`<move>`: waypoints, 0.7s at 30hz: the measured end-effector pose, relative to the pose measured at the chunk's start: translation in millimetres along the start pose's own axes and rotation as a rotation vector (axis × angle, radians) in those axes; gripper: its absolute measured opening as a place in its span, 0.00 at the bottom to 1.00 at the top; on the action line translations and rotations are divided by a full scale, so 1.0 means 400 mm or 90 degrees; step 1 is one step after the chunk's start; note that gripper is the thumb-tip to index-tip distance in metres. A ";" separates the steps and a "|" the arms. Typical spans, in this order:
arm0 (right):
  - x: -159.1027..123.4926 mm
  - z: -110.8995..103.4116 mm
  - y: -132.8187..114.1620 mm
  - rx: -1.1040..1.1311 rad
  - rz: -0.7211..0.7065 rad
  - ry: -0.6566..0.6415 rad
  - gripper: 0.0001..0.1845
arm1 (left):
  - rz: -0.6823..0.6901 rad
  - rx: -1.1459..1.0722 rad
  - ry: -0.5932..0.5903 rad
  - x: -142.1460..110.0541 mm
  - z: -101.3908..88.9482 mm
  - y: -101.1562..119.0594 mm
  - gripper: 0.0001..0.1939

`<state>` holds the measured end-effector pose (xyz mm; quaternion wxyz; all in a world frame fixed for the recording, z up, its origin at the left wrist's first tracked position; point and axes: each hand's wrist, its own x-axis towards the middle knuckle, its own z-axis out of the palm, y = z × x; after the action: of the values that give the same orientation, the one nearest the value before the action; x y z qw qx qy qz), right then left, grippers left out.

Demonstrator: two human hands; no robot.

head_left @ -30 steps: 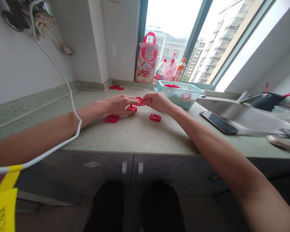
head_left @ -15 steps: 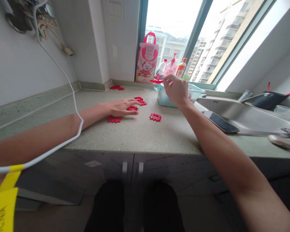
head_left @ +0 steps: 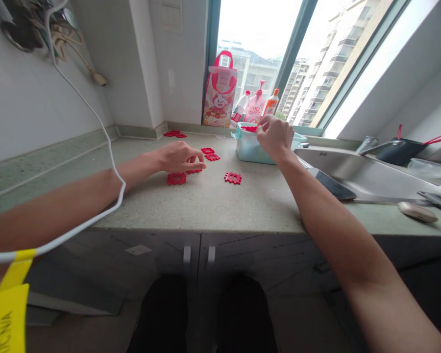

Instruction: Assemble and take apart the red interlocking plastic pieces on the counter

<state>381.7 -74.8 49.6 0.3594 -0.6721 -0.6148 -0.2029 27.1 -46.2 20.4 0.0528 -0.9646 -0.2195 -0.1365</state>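
Observation:
My right hand (head_left: 275,135) is over the light-blue plastic basket (head_left: 252,153), fingers pinched on a flat red toothed building piece (head_left: 248,129) at the rim. My left hand (head_left: 182,158) rests low over the counter, its fingers curled down on another flat red piece (head_left: 194,171), mostly hidden beneath them. Just in front of that hand lies a red piece with square teeth (head_left: 177,178). One more single red piece (head_left: 232,178) lies in the middle of the counter. Beyond my left fingertips are two overlapping red pieces (head_left: 210,154).
More red pieces (head_left: 174,134) lie by the back wall. A printed gift bag (head_left: 220,98) and several bottles (head_left: 255,107) stand at the window. To the right are a phone (head_left: 332,184), a steel sink (head_left: 371,181) and a beige oval object (head_left: 418,212). A white cable (head_left: 110,147) crosses my left arm.
My right hand has lowered the red piece from above the basket to its rim. My left hand has gone from flat and spread to curled onto a red piece.

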 end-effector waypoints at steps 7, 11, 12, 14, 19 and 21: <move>0.000 -0.003 0.001 -0.003 -0.005 -0.002 0.17 | 0.013 0.011 0.043 -0.007 -0.003 -0.028 0.19; -0.012 -0.010 -0.034 0.017 -0.070 -0.006 0.21 | 0.015 0.012 0.011 -0.007 -0.009 -0.016 0.22; -0.014 -0.013 -0.045 0.022 -0.087 -0.011 0.22 | 0.019 0.011 0.005 -0.008 -0.013 -0.015 0.23; -0.019 -0.021 -0.064 0.039 -0.122 -0.042 0.23 | 0.024 0.001 -0.005 -0.009 -0.023 -0.014 0.26; -0.031 -0.028 -0.087 0.119 -0.189 -0.304 0.16 | 0.011 -0.041 -0.064 -0.010 -0.023 -0.025 0.27; -0.036 -0.021 -0.085 0.152 -0.162 -0.475 0.17 | -0.008 -0.039 -0.090 -0.008 -0.014 -0.024 0.26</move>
<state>347.7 -91.4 52.8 0.1591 -0.5717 -0.8004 0.0848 18.7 -39.8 25.5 0.0068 -0.9716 -0.2241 -0.0752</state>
